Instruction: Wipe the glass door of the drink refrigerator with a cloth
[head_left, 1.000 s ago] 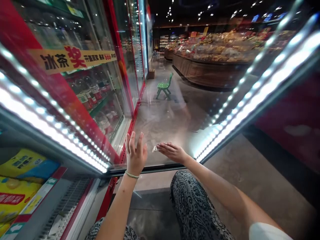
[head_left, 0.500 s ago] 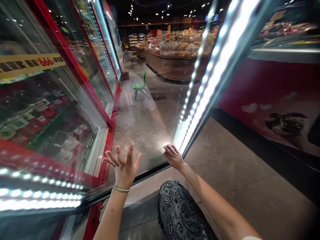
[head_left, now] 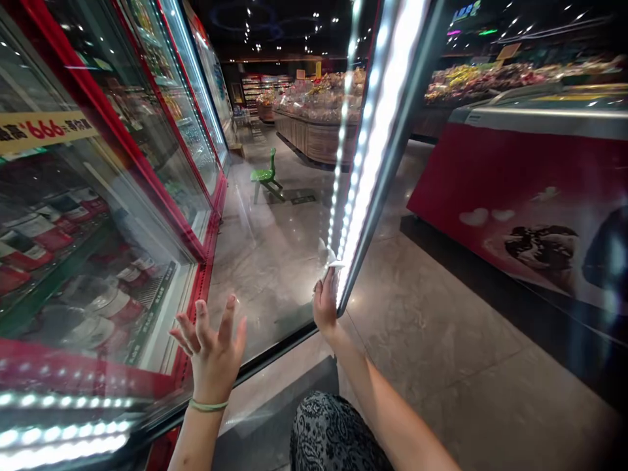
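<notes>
Pinching a small white scrap (head_left: 336, 264) against the lit edge of the open glass door (head_left: 275, 261), your right hand (head_left: 326, 306) sits low on that door frame (can't tell what the scrap is). Your left hand (head_left: 212, 350) has its grip spread wide, palm near the glass, holding nothing. Left of that, a red-framed fridge (head_left: 98, 261) of tubs; beyond, a green chair (head_left: 265, 176) on the floor.

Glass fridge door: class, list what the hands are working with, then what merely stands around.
In hand:
glass fridge door
white wipe in right hand
left hand, spread open

Standing around:
green chair
red chest freezer
produce display
</notes>
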`<state>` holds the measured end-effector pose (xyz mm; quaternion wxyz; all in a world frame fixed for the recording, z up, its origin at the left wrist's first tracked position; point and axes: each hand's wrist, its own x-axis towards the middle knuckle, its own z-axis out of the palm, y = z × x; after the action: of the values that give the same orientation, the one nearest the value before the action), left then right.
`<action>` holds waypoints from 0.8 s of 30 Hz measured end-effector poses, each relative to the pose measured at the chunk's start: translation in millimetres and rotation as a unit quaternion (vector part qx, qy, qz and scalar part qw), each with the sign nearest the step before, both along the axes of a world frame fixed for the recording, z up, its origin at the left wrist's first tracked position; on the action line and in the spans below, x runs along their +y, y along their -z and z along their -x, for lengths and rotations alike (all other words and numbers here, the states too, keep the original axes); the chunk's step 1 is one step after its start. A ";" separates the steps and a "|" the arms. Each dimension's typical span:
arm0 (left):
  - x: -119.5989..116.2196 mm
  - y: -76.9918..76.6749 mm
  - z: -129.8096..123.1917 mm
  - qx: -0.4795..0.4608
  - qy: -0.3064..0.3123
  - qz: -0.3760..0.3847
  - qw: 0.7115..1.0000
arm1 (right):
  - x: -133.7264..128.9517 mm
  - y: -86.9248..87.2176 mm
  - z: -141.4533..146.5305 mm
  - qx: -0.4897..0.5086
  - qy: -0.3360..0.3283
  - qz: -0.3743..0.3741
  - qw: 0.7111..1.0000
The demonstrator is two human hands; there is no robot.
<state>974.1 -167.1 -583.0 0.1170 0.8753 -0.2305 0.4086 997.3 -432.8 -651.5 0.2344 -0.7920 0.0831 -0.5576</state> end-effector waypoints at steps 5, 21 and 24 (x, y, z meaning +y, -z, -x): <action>8.2 4.9 8.3 0.015 -0.020 0.019 0.999 | 4.1 9.9 -31.4 -0.015 -0.015 -0.042 0.999; 67.4 36.5 6.5 0.053 -0.083 0.088 0.991 | 126.8 86.8 -34.1 0.130 -0.290 0.241 0.917; 75.9 39.9 5.8 0.049 -0.084 0.097 0.991 | 81.0 92.0 -49.0 0.108 -0.258 0.206 0.938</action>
<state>968.3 -91.2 -622.8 0.1775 0.8950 -0.1093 0.3943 1046.2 -351.9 -743.5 0.1913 -0.8728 -0.2157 -0.3937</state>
